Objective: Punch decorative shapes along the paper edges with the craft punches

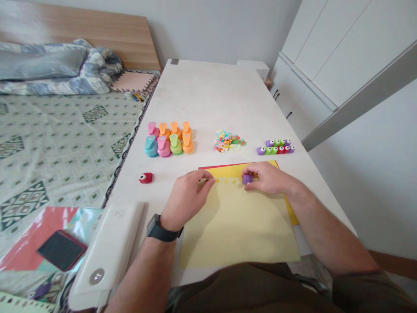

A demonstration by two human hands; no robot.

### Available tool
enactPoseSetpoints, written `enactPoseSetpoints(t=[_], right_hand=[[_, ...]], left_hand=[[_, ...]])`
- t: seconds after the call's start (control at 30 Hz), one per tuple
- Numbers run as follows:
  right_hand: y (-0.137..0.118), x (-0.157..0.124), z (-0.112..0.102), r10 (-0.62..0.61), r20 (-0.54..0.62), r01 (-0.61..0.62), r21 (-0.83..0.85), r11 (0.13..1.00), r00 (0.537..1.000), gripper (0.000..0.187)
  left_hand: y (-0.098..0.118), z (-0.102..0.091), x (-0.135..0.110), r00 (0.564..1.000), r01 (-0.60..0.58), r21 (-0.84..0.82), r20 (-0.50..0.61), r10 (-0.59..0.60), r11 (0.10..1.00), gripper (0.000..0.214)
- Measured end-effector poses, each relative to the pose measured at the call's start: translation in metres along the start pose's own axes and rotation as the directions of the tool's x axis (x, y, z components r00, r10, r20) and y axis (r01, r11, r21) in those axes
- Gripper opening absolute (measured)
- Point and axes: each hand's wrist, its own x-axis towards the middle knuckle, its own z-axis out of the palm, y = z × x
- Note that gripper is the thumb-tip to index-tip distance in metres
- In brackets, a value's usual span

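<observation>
My right hand (265,177) is closed on a small purple paper punch (246,178) at the top edge of a pale yellow paper sheet (237,226). My left hand (187,195), a dark watch on its wrist, pinches the same sheet's top edge a little to the left. Darker yellow and red sheets (228,168) lie underneath. Tiny punched shapes (233,181) rest on the sheet between my hands.
On the white table (208,95) stand several large pastel punches (169,139), a pile of coloured cut-outs (228,141), a row of small punches (275,147) and one red punch (145,177). A white case (107,252) sits at the left edge. A bed (58,130) lies left.
</observation>
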Motion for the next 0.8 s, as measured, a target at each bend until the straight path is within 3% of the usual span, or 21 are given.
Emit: enactPoseSetpoints(t=[0.33,0.43,0.57,0.7,0.8], right_hand=[[0.000,0.000,0.003,0.013,-0.021,-0.012,0.039,0.999,1.000,0.018],[0.000,0.000,0.003,0.007,-0.029,-0.007,0.025,1.000,1.000,0.018],[0.000,-0.001,0.002,0.009,-0.037,-0.009,0.001,1.000,0.999,0.017],[-0.004,-0.003,0.001,-0.033,-0.043,0.032,-0.025,0.999,0.999,0.015],[-0.009,-0.004,0.000,-0.067,-0.045,0.066,-0.039,0.997,0.997,0.014]], left_hand=[[-0.002,0.001,-0.001,1.000,0.001,0.043,-0.002,-0.001,0.999,0.023],[0.001,0.000,0.000,0.992,-0.047,0.107,-0.113,0.059,0.993,0.029],[0.016,-0.002,0.001,0.946,-0.140,0.201,-0.261,0.191,0.969,0.044],[0.040,0.010,0.006,0.950,-0.275,0.168,-0.105,0.294,0.947,0.047],[0.052,0.029,0.017,0.952,-0.304,0.180,0.037,0.303,0.935,0.053]])
